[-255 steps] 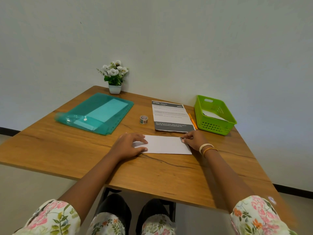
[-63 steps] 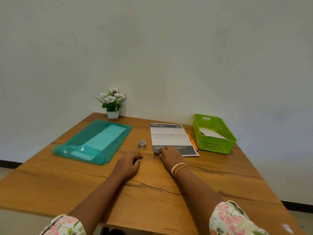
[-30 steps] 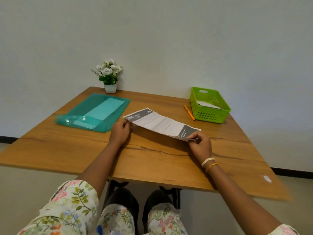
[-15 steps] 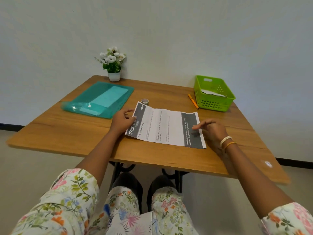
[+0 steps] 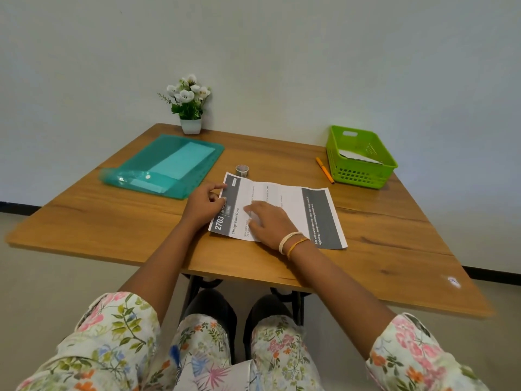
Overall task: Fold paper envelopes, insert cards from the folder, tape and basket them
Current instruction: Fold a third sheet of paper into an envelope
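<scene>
So the printed sheet (image 5: 284, 210) is laid flat on the tabletop (image 5: 112, 221), its left edge pinched by the left hand (image 5: 204, 206) and pressed under the flat, open right hand (image 5: 269, 222), so corners should probably be matched before creasing.

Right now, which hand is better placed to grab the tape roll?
Left. The left hand pinches the sheet's far-left edge, right below the tape roll; the right hand lies flat mid-sheet, farther away.

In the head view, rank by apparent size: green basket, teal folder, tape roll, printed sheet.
1. printed sheet and teal folder: too alike to rank
2. green basket
3. tape roll
</scene>
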The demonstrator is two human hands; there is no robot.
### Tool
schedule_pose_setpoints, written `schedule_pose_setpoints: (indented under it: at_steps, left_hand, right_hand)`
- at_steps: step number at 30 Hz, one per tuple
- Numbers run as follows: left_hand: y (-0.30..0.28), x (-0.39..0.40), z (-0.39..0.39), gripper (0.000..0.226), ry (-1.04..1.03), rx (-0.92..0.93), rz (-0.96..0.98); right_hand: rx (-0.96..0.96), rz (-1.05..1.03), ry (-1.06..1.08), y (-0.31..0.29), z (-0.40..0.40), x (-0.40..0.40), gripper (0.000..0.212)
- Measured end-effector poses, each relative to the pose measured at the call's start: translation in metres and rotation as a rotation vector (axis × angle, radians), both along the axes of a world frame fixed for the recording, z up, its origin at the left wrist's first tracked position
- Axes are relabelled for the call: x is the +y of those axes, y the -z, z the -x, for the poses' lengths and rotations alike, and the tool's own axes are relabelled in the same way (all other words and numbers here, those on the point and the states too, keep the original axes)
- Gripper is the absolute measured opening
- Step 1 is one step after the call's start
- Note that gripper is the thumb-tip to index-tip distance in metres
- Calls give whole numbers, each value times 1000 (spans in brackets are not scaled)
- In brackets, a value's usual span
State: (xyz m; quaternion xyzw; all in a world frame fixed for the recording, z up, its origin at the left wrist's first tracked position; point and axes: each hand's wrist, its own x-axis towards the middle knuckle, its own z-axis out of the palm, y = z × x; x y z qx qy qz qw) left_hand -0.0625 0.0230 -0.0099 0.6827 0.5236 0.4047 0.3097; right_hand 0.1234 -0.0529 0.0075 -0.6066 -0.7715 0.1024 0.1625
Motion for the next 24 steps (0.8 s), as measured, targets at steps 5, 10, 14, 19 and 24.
schedule_pose_setpoints:
  at_steps: [5, 10, 14, 19, 24]
  left_hand:
    - [1, 1, -1, 33, 1, -135, 58]
    - [-6, -13, -14, 38, 36, -339, 88]
    - [0, -25, -22, 44, 127, -67, -1]
    - [1, -30, -34, 42, 184, 457, -203]
    - [5, -35, -39, 55, 178, 734, -209]
  right_hand:
    - [82, -41, 29, 8, -19, 3, 38]
    - [258, -78, 64, 17, -17, 4, 32]
    - [514, -132, 135, 15, -16, 4, 35]
    - [699, -280, 251, 10, -20, 2, 31]
    - [479, -346, 364, 14, -27, 0, 26]
